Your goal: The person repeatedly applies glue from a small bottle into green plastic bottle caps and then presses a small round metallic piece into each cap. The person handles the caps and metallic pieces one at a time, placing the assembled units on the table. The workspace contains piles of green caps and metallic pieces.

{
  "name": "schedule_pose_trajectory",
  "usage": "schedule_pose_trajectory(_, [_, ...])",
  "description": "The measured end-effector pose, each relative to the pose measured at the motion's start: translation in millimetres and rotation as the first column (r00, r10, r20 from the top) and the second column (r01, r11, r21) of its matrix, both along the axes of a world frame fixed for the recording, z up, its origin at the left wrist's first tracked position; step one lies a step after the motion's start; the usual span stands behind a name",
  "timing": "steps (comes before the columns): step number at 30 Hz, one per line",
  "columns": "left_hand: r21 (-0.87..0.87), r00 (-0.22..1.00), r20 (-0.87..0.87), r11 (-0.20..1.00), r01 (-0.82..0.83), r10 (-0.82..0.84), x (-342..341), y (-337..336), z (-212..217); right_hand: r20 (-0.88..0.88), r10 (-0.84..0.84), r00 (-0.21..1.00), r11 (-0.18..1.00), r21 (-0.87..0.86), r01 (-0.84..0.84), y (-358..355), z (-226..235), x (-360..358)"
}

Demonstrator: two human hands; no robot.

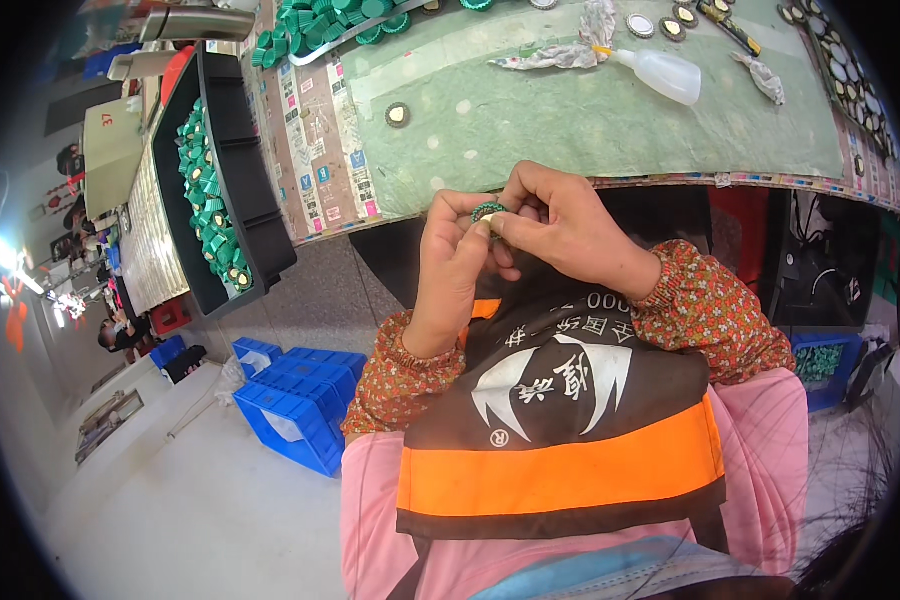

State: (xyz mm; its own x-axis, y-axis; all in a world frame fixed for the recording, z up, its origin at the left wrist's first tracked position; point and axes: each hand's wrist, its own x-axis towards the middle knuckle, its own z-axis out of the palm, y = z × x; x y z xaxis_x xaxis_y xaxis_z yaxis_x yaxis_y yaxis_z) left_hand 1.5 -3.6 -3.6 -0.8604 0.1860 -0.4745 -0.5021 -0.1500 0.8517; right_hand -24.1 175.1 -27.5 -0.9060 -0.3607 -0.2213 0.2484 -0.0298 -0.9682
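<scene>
Just off the table's near edge, both hands meet over my lap around a small green ring-shaped piece with a ridged rim point(486, 209). My left hand point(450, 245) grips it from the left, with thumb and fingers closed on its edge. From the right, my right hand point(570, 225) is also closed on it, its thumb and fingertips pressed at the front. A small cream-coloured bit point(489, 223) shows between the fingertips; the fingers hide most of it. On the green table cover point(530, 130) lies a round dark-rimmed disc with a pale centre point(397, 115).
A black bin point(252, 170) of green ridged cups stands left; more green cups point(315, 25) are heaped at the far left. Far right are a squeeze bottle point(668, 76), crumpled cloth point(560, 55) and a tray of round discs point(850, 75). Blue crates point(305, 400) sit on the floor.
</scene>
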Motion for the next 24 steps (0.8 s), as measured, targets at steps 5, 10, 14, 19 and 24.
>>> schedule_pose_trajectory(5, [0.049,0.996,0.072,0.997,-0.051,0.047,-6,-16,-4,-0.114,0.011,0.993,0.999,0.049,-0.005,15,13,-8])
schedule_pose_trajectory(10, [0.143,0.955,-0.122,0.957,-0.253,0.271,-35,-89,13,-0.457,-0.188,0.87,0.929,0.205,0.308,59,23,-22])
schedule_pose_trajectory(14, [0.454,0.815,-0.29,0.822,-0.344,0.501,-66,-203,38,-0.7,-0.194,0.687,0.699,0.393,0.598,101,30,-41])
schedule_pose_trajectory(19, [0.642,0.74,-0.21,0.661,-0.389,0.639,-88,-218,48,-0.784,0.057,0.618,0.408,0.583,0.702,131,25,-44])
schedule_pose_trajectory(24, [0.228,0.843,-0.357,0.913,-0.339,0.402,-112,-135,19,-0.767,0.16,0.622,0.394,0.627,0.672,126,12,-44])
